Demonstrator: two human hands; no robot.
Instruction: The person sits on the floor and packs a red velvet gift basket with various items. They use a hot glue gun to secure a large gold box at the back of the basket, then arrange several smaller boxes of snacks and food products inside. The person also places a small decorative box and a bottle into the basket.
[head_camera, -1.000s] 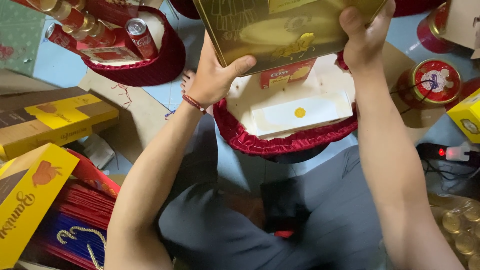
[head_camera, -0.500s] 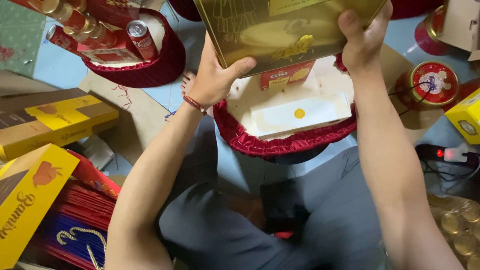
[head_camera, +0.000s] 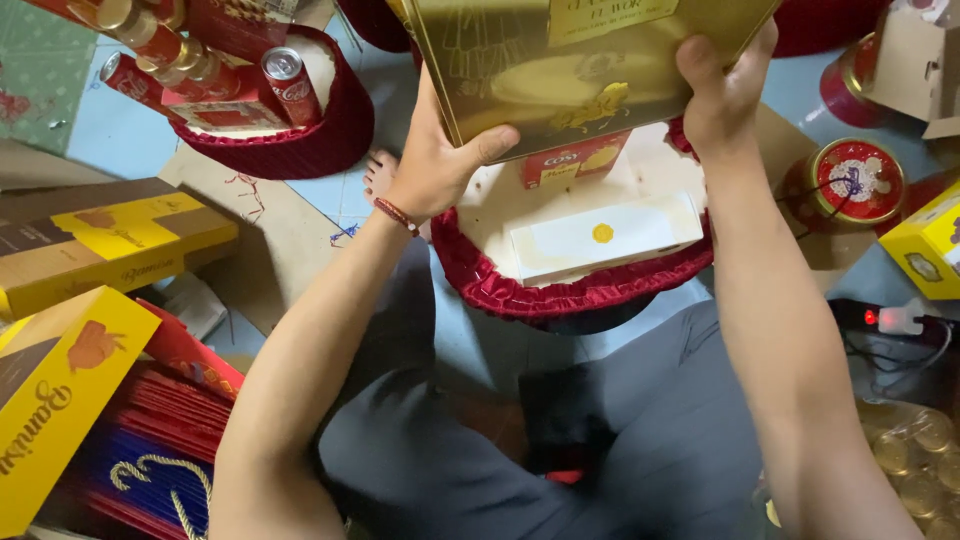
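2 hands clamp a gold box (head_camera: 580, 70): left hand (head_camera: 435, 165) at its lower corner, right hand (head_camera: 725, 95) on its side edge, above a red-frilled basket (head_camera: 560, 290). Pale floor (head_camera: 130, 140), probably tile, crowded with yellow cartons (head_camera: 60, 400) and cardboard (head_camera: 270, 240).

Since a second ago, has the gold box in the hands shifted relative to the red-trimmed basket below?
No. The gold box sits as before over the red-trimmed basket, held by the left hand and right hand.

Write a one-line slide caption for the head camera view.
Both hands, left hand and right hand, hold a gold box above a red-trimmed basket.
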